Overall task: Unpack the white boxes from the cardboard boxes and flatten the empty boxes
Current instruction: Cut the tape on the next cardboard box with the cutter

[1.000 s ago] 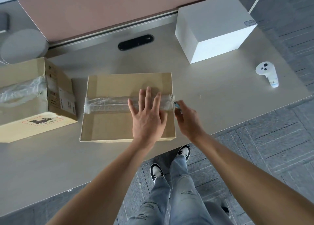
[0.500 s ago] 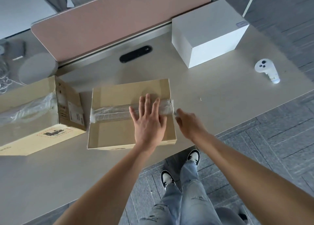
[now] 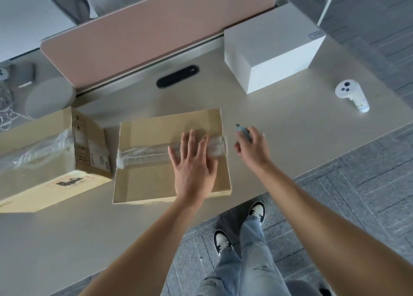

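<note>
A sealed cardboard box (image 3: 152, 184) lies on the desk in front of me, with a clear tape strip (image 3: 145, 154) across its top. My left hand (image 3: 193, 169) rests flat on the box's right half, fingers spread over the tape. My right hand (image 3: 252, 148) hovers just right of the box, closed around a small grey-blue cutter (image 3: 242, 131) whose tip points away from me. A second taped cardboard box (image 3: 51, 161) stands to the left. A white box (image 3: 271, 49) sits at the back right of the desk.
A white hand controller (image 3: 352, 94) lies at the desk's right end. A pink divider panel (image 3: 156, 34) runs along the back, with a black cable slot (image 3: 177, 76) before it. A round grey object (image 3: 50, 96) and cables sit at the far left. The desk edge (image 3: 245, 200) is near my feet.
My right hand has come off the box's right edge and moved right and away with the cutter. My left hand stays pressed on the box. The view has tilted upward.
</note>
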Motion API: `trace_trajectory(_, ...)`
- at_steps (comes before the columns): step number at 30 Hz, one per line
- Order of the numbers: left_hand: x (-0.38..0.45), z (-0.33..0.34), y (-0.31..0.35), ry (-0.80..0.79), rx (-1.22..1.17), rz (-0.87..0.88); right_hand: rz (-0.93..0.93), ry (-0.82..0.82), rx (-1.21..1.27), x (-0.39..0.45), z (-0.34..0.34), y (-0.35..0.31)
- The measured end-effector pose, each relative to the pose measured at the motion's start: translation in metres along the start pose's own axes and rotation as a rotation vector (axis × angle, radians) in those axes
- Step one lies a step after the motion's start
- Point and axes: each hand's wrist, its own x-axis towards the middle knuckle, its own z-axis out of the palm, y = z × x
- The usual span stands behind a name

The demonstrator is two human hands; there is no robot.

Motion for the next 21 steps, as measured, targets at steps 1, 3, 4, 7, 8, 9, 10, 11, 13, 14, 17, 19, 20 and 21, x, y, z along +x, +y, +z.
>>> trace_trajectory(1, 0.0, 0.0, 0.0, 0.005, -0.003, 0.003, -0.014, 0.024, 0.023, 0.007, 0.005, -0.007)
trace_trajectory(3, -0.001, 0.0, 0.0, 0.019, -0.011, 0.003, 0.002, 0.053, 0.028, 0.018, 0.016, -0.019)
trace_trajectory(4, -0.001, 0.0, 0.0, 0.028, -0.016, 0.0, 0.018, 0.048, 0.025, 0.022, 0.022, -0.023)
trace_trajectory(7, -0.001, -0.001, 0.0, 0.044, -0.024, 0.002, 0.031, 0.03, -0.002, 0.032, 0.032, -0.027)
trace_trajectory(8, -0.001, 0.0, 0.001, 0.048, -0.024, 0.004, 0.03, 0.026, -0.004, 0.033, 0.033, -0.028)
trace_trajectory(9, -0.001, 0.0, 0.001, 0.052, -0.023, 0.005, 0.025, 0.021, 0.006, 0.034, 0.034, -0.029)
trace_trajectory(10, 0.0, 0.0, 0.001, 0.054, -0.02, 0.005, 0.022, 0.019, 0.016, 0.034, 0.035, -0.028)
trace_trajectory(11, 0.0, 0.0, 0.001, 0.056, -0.018, 0.005, 0.016, 0.017, 0.028, 0.033, 0.035, -0.027)
trace_trajectory(13, 0.0, 0.001, 0.001, 0.056, -0.015, 0.004, 0.005, 0.014, 0.06, 0.031, 0.035, -0.023)
trace_trajectory(14, 0.0, 0.001, 0.001, 0.055, -0.012, 0.004, 0.002, 0.011, 0.08, 0.031, 0.036, -0.022)
trace_trajectory(17, 0.0, 0.0, 0.001, 0.052, -0.004, 0.005, 0.004, 0.003, 0.113, 0.032, 0.036, -0.021)
trace_trajectory(19, 0.0, -0.001, 0.001, 0.044, 0.0, 0.001, 0.0, -0.007, 0.12, 0.035, 0.037, -0.024)
trace_trajectory(20, 0.0, -0.001, 0.001, 0.039, 0.002, 0.0, -0.001, -0.01, 0.117, 0.036, 0.037, -0.025)
trace_trajectory(21, 0.0, -0.001, 0.001, 0.035, 0.003, 0.0, -0.001, -0.013, 0.112, 0.039, 0.037, -0.026)
